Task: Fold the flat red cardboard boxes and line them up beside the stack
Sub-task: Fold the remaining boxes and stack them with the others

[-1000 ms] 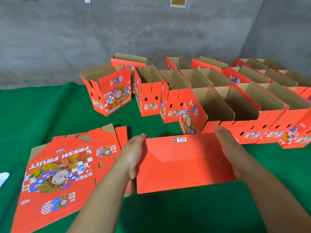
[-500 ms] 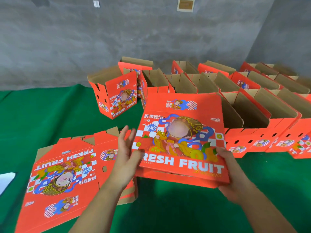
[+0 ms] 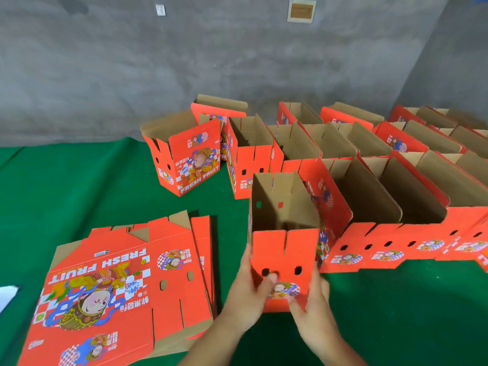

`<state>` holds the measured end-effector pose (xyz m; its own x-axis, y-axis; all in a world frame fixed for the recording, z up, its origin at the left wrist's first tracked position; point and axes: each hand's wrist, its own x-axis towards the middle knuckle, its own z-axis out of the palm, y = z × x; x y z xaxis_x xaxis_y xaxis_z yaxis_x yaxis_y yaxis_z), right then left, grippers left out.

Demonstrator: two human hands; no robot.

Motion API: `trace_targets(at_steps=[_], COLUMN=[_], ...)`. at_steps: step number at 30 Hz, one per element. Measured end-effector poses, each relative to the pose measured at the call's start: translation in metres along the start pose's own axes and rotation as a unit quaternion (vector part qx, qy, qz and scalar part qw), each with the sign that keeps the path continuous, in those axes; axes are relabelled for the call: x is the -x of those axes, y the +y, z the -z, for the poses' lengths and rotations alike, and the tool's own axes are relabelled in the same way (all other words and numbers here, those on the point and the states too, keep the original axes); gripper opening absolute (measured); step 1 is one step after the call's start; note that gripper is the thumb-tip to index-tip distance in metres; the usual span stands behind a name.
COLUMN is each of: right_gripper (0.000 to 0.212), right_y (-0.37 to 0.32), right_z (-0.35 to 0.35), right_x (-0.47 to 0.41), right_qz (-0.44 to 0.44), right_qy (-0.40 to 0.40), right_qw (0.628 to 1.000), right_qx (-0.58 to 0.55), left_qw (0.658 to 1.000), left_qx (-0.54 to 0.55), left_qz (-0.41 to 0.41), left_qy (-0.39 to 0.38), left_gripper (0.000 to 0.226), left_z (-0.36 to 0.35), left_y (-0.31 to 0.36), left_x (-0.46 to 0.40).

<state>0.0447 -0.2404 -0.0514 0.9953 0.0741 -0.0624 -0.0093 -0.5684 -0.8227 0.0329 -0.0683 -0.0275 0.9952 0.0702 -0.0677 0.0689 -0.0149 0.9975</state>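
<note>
A folded red box [image 3: 284, 249] stands upright with its open brown inside facing up, at the left end of the front row of boxes [image 3: 390, 249]. My left hand [image 3: 250, 289] grips its lower left corner, thumb on the near face. My right hand [image 3: 313, 299] grips its lower right corner. The stack of flat red boxes [image 3: 124, 291] printed "FRESH FRUIT" lies on the green cloth to the left of my hands.
Several more folded boxes stand in rows behind, reaching to the right edge [image 3: 330, 143]. One folded box [image 3: 184, 157] stands apart at the back left. A grey wall [image 3: 237, 62] closes the back. A white scrap [image 3: 6, 297] lies at the left edge.
The box, held tilted with its printed face up half a second ago, now stands upright and open beside the row. Both hands have shifted down to its lower corners.
</note>
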Motion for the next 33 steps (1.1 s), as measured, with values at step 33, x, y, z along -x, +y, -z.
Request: trace_targets(at_steps=[33], right_gripper=[0.096], right_y=[-0.044], right_z=[-0.094], right_x=[-0.239], right_qz=[-0.024], right_qy=[0.056], right_qw=[0.963], right_qx=[-0.261], left_qw=[0.999], left_qx=[-0.035], left_qz=[0.008], left_qy=[0.026], left_gripper=[0.063], left_z=[0.072], left_y=[-0.042], left_x=[-0.213])
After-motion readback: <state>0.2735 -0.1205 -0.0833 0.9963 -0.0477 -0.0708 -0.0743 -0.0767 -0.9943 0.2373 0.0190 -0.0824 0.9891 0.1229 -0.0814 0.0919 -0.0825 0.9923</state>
